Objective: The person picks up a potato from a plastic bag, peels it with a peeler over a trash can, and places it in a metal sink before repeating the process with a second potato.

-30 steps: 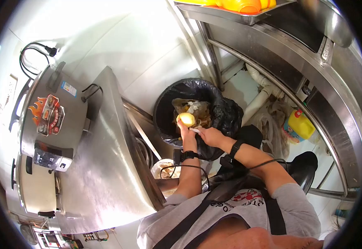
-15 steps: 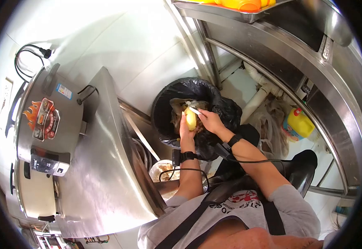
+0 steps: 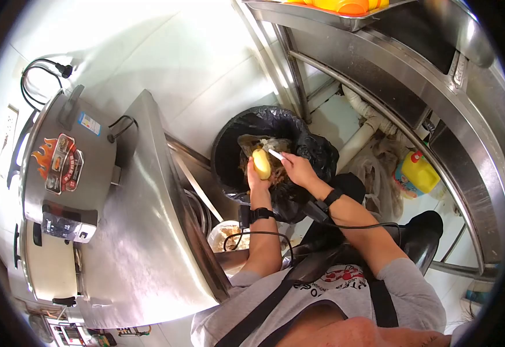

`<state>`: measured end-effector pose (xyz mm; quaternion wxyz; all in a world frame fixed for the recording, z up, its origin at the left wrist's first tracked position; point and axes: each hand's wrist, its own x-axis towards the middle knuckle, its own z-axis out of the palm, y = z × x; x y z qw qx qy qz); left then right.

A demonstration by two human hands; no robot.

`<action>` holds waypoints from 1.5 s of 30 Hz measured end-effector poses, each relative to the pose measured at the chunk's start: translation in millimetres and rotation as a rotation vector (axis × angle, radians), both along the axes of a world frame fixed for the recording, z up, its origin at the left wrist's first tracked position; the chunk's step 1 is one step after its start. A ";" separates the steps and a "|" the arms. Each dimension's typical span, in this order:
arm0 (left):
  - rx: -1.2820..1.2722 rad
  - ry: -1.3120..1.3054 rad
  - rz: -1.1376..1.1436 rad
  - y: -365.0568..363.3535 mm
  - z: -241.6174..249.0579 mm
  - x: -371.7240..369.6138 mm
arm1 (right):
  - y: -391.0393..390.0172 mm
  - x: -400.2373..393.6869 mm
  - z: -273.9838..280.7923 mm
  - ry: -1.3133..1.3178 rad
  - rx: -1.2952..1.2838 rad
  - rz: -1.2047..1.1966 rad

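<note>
The left hand (image 3: 256, 178) was partly closed, its fingers curled round the lower side of a yellow potato (image 3: 261, 163), which it held over the opening of the bin (image 3: 222, 139). The right hand (image 3: 300, 170) was closed on a white-handled tool (image 3: 275, 154), its free end near the potato's upper right side; whether the two touched could not be told. Scraps (image 3: 281, 171) lay in the bin, below the potato. A grey pot (image 3: 99, 156) and a cream pot (image 3: 53, 263) stood along the table's (image 3: 134, 231) left edge. A yellow bottle (image 3: 421, 173) stood on the floor, right of the bin.
</note>
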<state>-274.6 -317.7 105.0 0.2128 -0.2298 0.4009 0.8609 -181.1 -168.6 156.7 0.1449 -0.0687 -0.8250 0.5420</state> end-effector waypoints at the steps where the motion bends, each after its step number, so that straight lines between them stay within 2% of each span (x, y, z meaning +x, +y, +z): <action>1: -0.058 0.010 -0.040 3.6 3.6 3.1 | 1.2 -5.1 -0.9 0.002 0.001 -0.030; 3: -0.138 0.043 -0.112 11.3 6.4 7.1 | -2.4 -12.3 -12.1 0.039 0.022 -0.024; 5: -0.075 0.022 -0.132 11.6 5.1 5.8 | -3.4 -11.2 -17.7 0.069 0.049 -0.015; 8: -0.006 -0.029 -0.105 2.3 -5.1 0.6 | -6.7 6.3 -8.0 -0.022 0.124 0.270; 9: -0.012 -0.039 -0.101 -1.3 -11.4 -3.2 | -8.9 12.8 -9.9 -0.020 0.129 0.274; 11: -0.032 0.060 -0.037 -1.0 -19.0 -5.0 | -11.8 22.3 -8.5 -0.053 0.259 0.487; 13: -0.046 0.154 0.021 3.7 -21.6 -9.8 | -3.6 16.8 -2.8 -0.026 0.212 0.402; 15: 0.052 0.063 0.038 -1.8 -8.7 0.3 | 0.0 17.3 -2.0 0.001 0.090 0.258; 16: 0.192 0.008 0.079 -1.3 -5.7 -3.5 | -0.6 12.8 -7.6 0.047 0.055 0.090; 17: 0.137 -0.048 0.072 3.6 8.7 2.8 | 4.0 5.1 -8.9 -0.051 -0.024 0.040; 19: 0.152 -0.027 -0.064 8.8 19.8 10.4 | 6.3 -0.7 -2.4 -0.066 -0.042 -0.024; 20: 0.126 0.069 -0.196 6.7 22.3 12.9 | 6.0 -2.7 -0.9 -0.062 -0.043 -0.030; 21: 0.140 0.129 -0.212 13.3 29.4 17.8 | 5.2 -4.3 0.2 -0.055 -0.028 -0.038; 24: 0.137 0.171 -0.221 21.7 18.4 14.4 | 4.4 -7.6 2.8 -0.080 0.026 -0.023; 26: -0.027 0.160 -0.234 20.6 16.0 15.4 | 3.1 -10.5 -3.0 -0.109 0.065 0.008; 29: -0.091 0.155 -0.177 19.4 8.8 16.6 | -1.7 -12.1 -20.9 0.013 0.145 0.017; 31: -0.121 0.121 -0.127 11.1 7.4 13.3 | -1.0 2.5 -8.8 -0.081 0.257 0.275; 32: -0.148 0.087 -0.083 9.2 5.3 11.0 | -2.8 13.0 -8.0 -0.025 0.257 0.326; 33: -0.081 0.090 0.019 10.2 0.7 6.9 | -4.6 15.2 -13.0 -0.099 0.402 0.528; 35: 0.018 0.080 0.000 7.4 -3.9 2.7 | -15.3 28.1 -14.7 -0.056 0.308 0.367; 37: 0.027 0.100 0.011 7.7 -9.7 -3.9 | -9.0 25.2 -6.9 -0.064 0.300 0.357; 39: 0.026 0.096 0.035 5.7 -9.9 6.5 | -0.7 17.7 -6.9 -0.024 0.221 0.222; 40: -0.015 0.090 0.001 8.4 -0.4 12.5 | -2.2 11.2 -16.4 0.071 0.185 0.067; 41: -0.053 0.092 -0.039 11.9 5.8 14.0 | 0.5 6.5 -12.5 -0.014 0.135 0.036; 43: -0.068 0.084 -0.040 19.5 11.5 16.7 | -0.2 2.2 -4.9 -0.027 0.128 -0.010; 45: -0.008 0.253 -0.104 19.3 -6.4 8.3 | -3.5 -0.8 -13.1 0.009 0.161 0.013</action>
